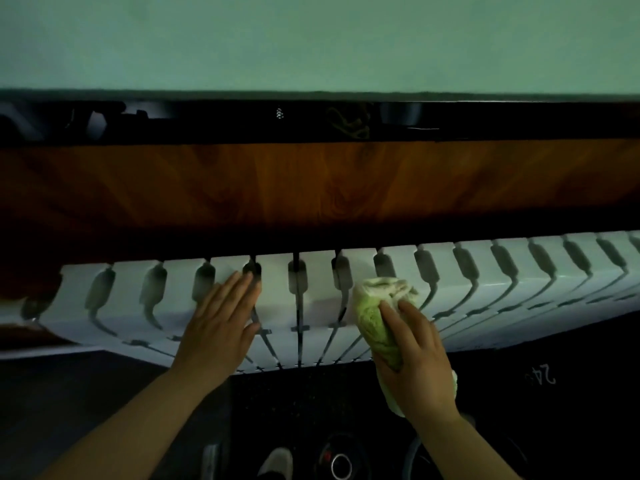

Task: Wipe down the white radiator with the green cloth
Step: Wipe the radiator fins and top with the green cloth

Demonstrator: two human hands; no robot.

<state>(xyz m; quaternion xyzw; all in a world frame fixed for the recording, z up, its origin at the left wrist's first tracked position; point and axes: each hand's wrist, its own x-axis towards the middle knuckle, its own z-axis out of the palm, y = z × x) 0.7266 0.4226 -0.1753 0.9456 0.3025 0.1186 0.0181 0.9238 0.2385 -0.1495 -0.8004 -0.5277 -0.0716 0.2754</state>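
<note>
The white radiator (485, 282) runs across the middle of the view, its finned sections seen from above, under a wooden sill. My left hand (218, 327) lies flat on the radiator's top, left of centre, fingers straight. My right hand (415, 358) grips the bunched green cloth (375, 315) and holds it against the radiator's top and front edge, right of centre. Part of the cloth hangs below my palm.
A brown wooden sill (311, 188) overhangs the radiator, with a dark ledge and a pale green wall (311, 39) above. Below is a dark floor (104, 393), with a shoe (277, 462) and a round dark object (341, 462) near the bottom edge.
</note>
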